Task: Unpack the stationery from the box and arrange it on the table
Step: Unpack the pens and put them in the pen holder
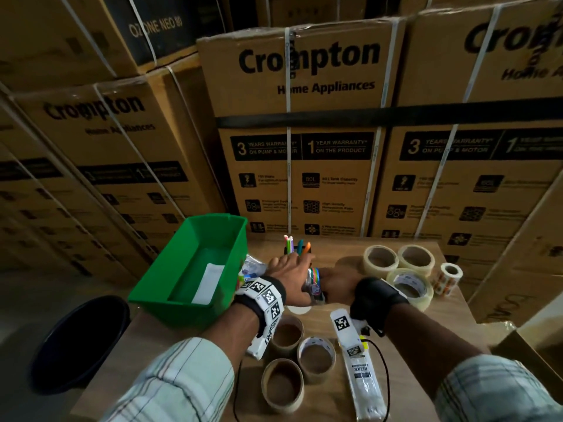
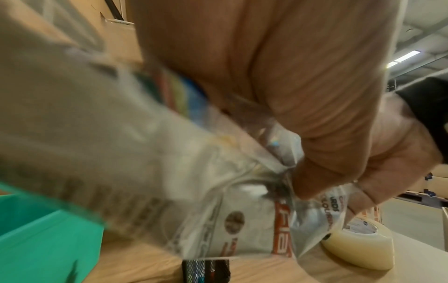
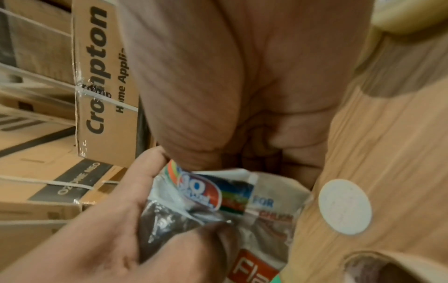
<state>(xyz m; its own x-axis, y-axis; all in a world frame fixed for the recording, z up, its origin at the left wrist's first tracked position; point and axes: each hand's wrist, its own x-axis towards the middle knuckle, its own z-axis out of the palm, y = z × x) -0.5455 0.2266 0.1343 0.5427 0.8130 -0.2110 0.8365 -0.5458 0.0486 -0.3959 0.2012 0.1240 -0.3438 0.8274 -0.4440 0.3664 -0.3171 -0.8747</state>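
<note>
Cartons (image 1: 298, 132) printed "Crompton Home Appliances" fill the upper frame, stacked behind a wood-grain desk (image 1: 451, 312). Both hands meet at mid-frame on a clear printed packet (image 1: 313, 281): the left hand (image 1: 289, 275) and right hand (image 1: 338, 284) each have their grip closed on it, just above the desk. Left of them stands the green box (image 1: 195, 263). Tape rolls (image 1: 396, 260) lie at right, cardboard cores (image 1: 286, 330) below, a pen holder (image 1: 297, 248) behind.

Both hands cover most of the clear plastic packet (image 1: 313, 281) at centre frame; its print is motion-blurred in the left wrist view, and the mesh pen holder (image 2: 206, 270) is cut off at the bottom edge
</note>
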